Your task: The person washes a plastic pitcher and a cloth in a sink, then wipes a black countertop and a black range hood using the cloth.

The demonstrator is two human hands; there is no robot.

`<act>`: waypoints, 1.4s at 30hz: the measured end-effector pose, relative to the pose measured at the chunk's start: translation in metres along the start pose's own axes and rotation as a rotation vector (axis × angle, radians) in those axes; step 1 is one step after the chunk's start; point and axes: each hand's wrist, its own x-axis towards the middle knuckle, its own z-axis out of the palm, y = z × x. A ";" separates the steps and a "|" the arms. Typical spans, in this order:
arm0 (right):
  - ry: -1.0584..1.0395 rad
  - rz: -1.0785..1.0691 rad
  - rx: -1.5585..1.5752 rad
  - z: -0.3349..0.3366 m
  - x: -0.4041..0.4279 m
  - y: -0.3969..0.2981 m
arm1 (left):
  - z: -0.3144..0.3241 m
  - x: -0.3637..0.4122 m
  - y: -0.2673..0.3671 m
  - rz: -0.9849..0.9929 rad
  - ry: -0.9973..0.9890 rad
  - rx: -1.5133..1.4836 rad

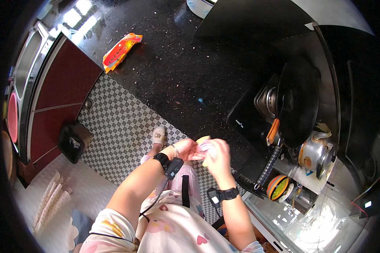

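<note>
In the head view both of my hands meet low in the middle, before my body, beside the edge of the black speckled countertop (164, 76). My right hand (218, 155), slightly blurred, grips a small crumpled bundle (206, 146), whitish and purple with yellow edges; its exact kind cannot be told. My left hand (187, 149) touches the bundle from the other side, its fingers partly hidden. Farther off on the countertop lies an orange and red plastic packet (122, 53) bearing writing.
A dark wok (299, 104) and an orange-handled utensil (273, 131) are over the stove at right, near a metal kettle (313, 153) and a striped bowl (278, 188). A sink (28, 60) stands far left, above red cabinets (66, 76). A black bin (72, 142) is on the floor.
</note>
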 end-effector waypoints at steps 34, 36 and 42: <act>0.249 0.050 -0.323 0.018 0.116 -0.007 | -0.024 -0.067 0.015 0.103 0.025 -0.070; 0.307 0.172 -0.442 0.004 0.142 -0.002 | -0.028 -0.073 0.020 0.106 0.029 -0.071; 0.163 0.114 -0.528 0.013 0.108 -0.019 | -0.040 -0.081 0.022 0.134 0.011 -0.121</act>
